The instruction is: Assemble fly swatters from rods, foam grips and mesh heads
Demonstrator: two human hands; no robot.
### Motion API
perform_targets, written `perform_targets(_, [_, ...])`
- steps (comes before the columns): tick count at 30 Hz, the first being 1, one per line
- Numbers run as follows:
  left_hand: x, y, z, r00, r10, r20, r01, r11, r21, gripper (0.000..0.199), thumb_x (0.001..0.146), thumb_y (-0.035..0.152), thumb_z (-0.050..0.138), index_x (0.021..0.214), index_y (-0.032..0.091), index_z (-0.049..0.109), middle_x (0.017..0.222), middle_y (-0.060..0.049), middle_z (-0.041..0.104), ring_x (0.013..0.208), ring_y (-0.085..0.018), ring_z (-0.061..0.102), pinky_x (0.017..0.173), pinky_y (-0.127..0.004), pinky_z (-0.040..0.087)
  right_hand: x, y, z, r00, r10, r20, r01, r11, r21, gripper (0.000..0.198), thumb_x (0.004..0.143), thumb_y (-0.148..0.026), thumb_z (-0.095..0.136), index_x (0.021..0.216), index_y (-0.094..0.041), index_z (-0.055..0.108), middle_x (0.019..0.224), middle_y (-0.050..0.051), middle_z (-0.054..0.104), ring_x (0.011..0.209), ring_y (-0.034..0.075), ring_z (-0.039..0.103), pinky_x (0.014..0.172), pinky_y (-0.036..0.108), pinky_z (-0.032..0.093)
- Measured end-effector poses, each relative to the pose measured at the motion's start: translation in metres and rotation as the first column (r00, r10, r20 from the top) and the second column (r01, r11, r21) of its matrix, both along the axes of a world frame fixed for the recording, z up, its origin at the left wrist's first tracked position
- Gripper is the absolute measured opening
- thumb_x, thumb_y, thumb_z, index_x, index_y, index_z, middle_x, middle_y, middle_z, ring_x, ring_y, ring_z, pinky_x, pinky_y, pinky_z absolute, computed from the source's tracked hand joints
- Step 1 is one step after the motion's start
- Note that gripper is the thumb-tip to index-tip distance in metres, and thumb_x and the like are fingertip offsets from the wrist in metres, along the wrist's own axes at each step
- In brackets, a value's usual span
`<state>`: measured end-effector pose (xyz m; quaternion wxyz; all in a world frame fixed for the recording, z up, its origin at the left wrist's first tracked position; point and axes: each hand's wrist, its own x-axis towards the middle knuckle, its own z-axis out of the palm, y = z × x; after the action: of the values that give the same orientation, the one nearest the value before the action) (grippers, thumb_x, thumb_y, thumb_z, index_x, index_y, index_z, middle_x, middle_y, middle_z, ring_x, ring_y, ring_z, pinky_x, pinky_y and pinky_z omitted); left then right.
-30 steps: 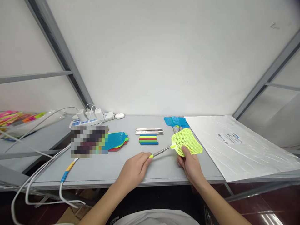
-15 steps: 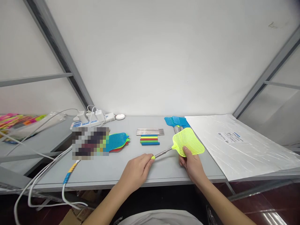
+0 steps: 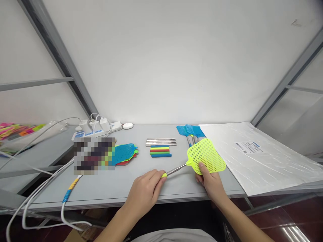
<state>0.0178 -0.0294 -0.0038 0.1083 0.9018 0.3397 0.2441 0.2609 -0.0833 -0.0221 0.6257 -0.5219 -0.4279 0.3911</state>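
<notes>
White wall [image 3: 161, 67] behind; grey table [image 3: 106, 185] runs along its foot, with a white wrapped sheet [image 3: 227, 144] covering the right end. Lime-yellow fly swatter [image 3: 208, 154] is held near the table's front edge, right of middle, mesh head to the right, steel shaft to the left. Left hand [image 3: 147, 186] is closed round the handle, only a yellow tip showing past thumb and finger. Right hand [image 3: 212, 183] pinches the mesh head, thumb on its upper face, other fingers partly hidden beneath.

Mid-table, farther back: steel rods [image 3: 160, 142] lie in a row; just in front, coloured tubes [image 3: 160, 151], blue, yellow, red and green, side by side. Near the back edge, right of these, blue fly swatters [image 3: 189, 130] overlap, shafts toward the front edge. Toward the left edge: stacked swatter heads [image 3: 124, 153], blue uppermost, green and red below, beside a pixelated patch [image 3: 93, 156]. Back left corner holds a power strip [image 3: 116, 127] with white plugs [image 3: 104, 124]; white oval device [image 3: 128, 125] just beside.
</notes>
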Motion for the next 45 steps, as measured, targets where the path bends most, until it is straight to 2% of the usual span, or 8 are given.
perform_targets(4, [-0.002,-0.012,0.027,0.999,-0.011,0.031,0.019,0.958,-0.285,0.026,0.1,0.036,0.035,0.102,0.024,0.059,0.087,0.0,0.063,0.078,-0.016,0.057,0.07,-0.026,0.039,-0.001,-0.005,0.002,0.999,0.031,-0.037,-0.031,0.999,0.012,0.042,0.095,-0.048,0.046,0.063,-0.022,0.042,0.052,-0.006,0.035,0.048,0.011,0.034,0.05,0.027,0.032])
perform_targets(7, [-0.004,-0.02,0.046,0.998,-0.002,0.064,0.036,0.843,-0.536,0.033,0.1,0.042,0.033,0.088,0.024,0.058,0.075,0.003,0.056,0.071,-0.014,0.051,0.066,-0.024,0.038,0.005,-0.01,0.009,0.995,0.096,-0.031,-0.094,0.995,0.038,0.038,0.094,-0.047,0.049,0.067,-0.021,0.045,0.053,-0.006,0.038,0.048,0.011,0.035,0.05,0.027,0.032])
perform_targets(12, [0.0,-0.018,0.051,0.992,0.03,0.119,0.06,0.728,-0.683,0.038,0.098,0.049,0.034,0.084,0.023,0.058,0.07,0.004,0.048,0.067,-0.013,0.044,0.062,-0.022,0.037,0.015,-0.01,0.017,0.987,0.161,0.005,-0.16,0.987,-0.021,0.038,0.095,-0.047,0.049,0.067,-0.02,0.046,0.052,-0.006,0.037,0.047,0.01,0.035,0.05,0.027,0.032])
perform_targets(17, [0.008,-0.014,0.04,0.995,0.009,0.096,0.042,0.857,-0.514,0.034,0.099,0.043,0.034,0.089,0.023,0.06,0.076,0.003,0.06,0.07,-0.014,0.053,0.065,-0.024,0.039,0.014,-0.002,0.021,0.987,0.154,-0.041,-0.156,0.987,-0.047,0.033,0.091,-0.045,0.056,0.072,-0.02,0.049,0.06,-0.005,0.042,0.05,0.009,0.035,0.051,0.027,0.035])
perform_targets(21, [0.008,-0.016,0.025,0.997,0.027,0.07,-0.016,0.989,-0.146,0.027,0.1,0.034,0.037,0.102,0.023,0.061,0.084,-0.001,0.067,0.071,-0.016,0.061,0.063,-0.025,0.041,0.008,-0.002,0.029,0.99,0.12,-0.076,-0.127,0.988,-0.093,0.029,0.086,-0.046,0.063,0.079,-0.02,0.051,0.066,-0.005,0.044,0.05,0.009,0.034,0.049,0.026,0.035])
perform_targets(29, [0.002,-0.01,0.016,0.999,0.038,-0.012,-0.03,0.908,0.417,0.019,0.097,0.027,0.047,0.106,0.017,0.061,0.068,0.0,0.059,0.055,-0.015,0.052,0.052,-0.027,0.034,-0.001,-0.011,0.04,0.989,0.144,0.033,-0.137,0.976,-0.171,0.037,0.087,-0.052,0.057,0.068,-0.022,0.046,0.054,-0.006,0.037,0.048,0.01,0.033,0.049,0.027,0.034])
perform_targets(38, [0.002,-0.004,0.008,0.999,-0.02,-0.026,0.027,0.943,0.332,0.018,0.098,0.024,0.043,0.108,0.018,0.057,0.07,-0.001,0.059,0.058,-0.014,0.052,0.056,-0.026,0.034,-0.005,-0.017,0.049,0.95,0.218,0.225,-0.172,0.963,-0.207,0.053,0.09,-0.058,0.046,0.052,-0.023,0.036,0.047,-0.004,0.033,0.046,0.012,0.033,0.049,0.029,0.033])
perform_targets(45, [0.026,-0.02,0.056,0.982,-0.14,-0.125,0.115,0.975,-0.189,0.024,0.1,0.033,0.033,0.088,0.022,0.051,0.074,0.0,0.062,0.063,-0.017,0.057,0.054,-0.026,0.031,-0.001,-0.024,0.061,0.918,0.245,0.311,-0.192,0.963,-0.189,0.049,0.091,-0.056,0.047,0.057,-0.021,0.04,0.055,-0.003,0.04,0.053,0.012,0.037,0.054,0.028,0.033])
